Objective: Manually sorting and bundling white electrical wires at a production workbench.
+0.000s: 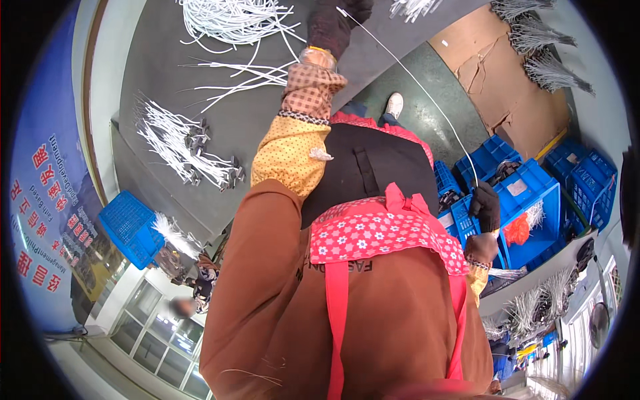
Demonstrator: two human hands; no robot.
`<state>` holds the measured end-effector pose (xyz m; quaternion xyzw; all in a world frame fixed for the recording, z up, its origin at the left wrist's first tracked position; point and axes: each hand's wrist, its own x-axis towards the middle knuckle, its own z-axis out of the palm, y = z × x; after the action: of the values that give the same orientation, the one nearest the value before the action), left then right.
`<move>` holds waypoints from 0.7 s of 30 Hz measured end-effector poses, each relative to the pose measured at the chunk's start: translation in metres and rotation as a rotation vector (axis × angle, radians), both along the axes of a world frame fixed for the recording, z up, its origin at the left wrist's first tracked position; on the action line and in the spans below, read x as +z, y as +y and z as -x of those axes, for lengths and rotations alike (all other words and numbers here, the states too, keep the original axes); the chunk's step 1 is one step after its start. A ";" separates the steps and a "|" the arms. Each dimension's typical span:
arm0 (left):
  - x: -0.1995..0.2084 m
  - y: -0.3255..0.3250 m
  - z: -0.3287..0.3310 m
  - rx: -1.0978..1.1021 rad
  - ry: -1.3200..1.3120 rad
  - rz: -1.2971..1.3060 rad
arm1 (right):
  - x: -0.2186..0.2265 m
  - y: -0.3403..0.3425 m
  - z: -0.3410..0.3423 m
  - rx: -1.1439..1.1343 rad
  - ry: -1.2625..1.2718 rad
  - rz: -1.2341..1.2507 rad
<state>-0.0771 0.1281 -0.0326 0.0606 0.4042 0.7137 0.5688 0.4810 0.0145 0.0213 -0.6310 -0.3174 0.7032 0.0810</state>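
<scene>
A single thin white cable (427, 92) stretches across the gap between my two hands. My left hand (335, 25), in a dark glove, reaches over the grey table at the top edge. The cable's far tip lies against it, and the fingers are partly cut off by the frame. On the right, my right hand (485, 208), also dark-gloved, is closed on the cable's other end beside the blue crates. A coil of white cables (230, 23) lies left of my left hand, with several loose cables (250, 77) below it.
Bundled white cables with black connectors (187, 143) lie on the grey table (157, 73). Blue crates (533, 190) stand at my right, near flattened cardboard (493, 80) bearing grey cable bundles (543, 40). A blue basket (132, 230) sits at the left. A person's shoe (395, 105) shows beyond my apron.
</scene>
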 end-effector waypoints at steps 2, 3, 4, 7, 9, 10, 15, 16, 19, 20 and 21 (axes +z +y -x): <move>0.005 -0.001 0.013 0.032 0.004 0.086 | -0.002 0.010 -0.004 0.047 -0.001 -0.017; 0.006 -0.005 0.015 0.042 0.010 0.088 | -0.005 0.015 -0.007 0.087 -0.009 -0.038; 0.009 -0.005 0.015 0.049 0.057 0.048 | -0.007 0.017 -0.010 0.091 0.004 -0.055; 0.012 -0.006 0.011 0.112 0.185 0.063 | -0.008 0.023 -0.019 0.096 0.042 -0.017; 0.011 -0.006 0.014 0.066 0.135 0.136 | -0.011 0.023 -0.018 0.108 0.077 -0.049; 0.005 -0.008 0.013 0.074 0.135 0.133 | -0.006 0.022 -0.011 0.073 0.095 -0.047; 0.019 -0.036 -0.007 0.194 -0.164 0.120 | -0.019 0.005 -0.004 -0.016 0.231 0.087; 0.044 -0.047 -0.011 0.206 -0.156 0.110 | -0.016 0.002 0.009 -0.025 0.217 0.124; 0.096 -0.070 -0.029 0.263 0.072 0.222 | -0.035 0.006 0.021 0.035 0.349 0.177; 0.093 -0.083 -0.029 0.218 0.059 0.285 | -0.040 0.012 0.039 0.223 0.393 0.067; 0.088 -0.099 -0.031 0.173 0.046 0.347 | -0.047 0.019 0.061 0.411 0.436 -0.046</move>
<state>-0.0458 0.0286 0.0557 -0.0569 0.5379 0.6780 0.4977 0.4203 0.0334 -0.0253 -0.3858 -0.4294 0.8164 0.0173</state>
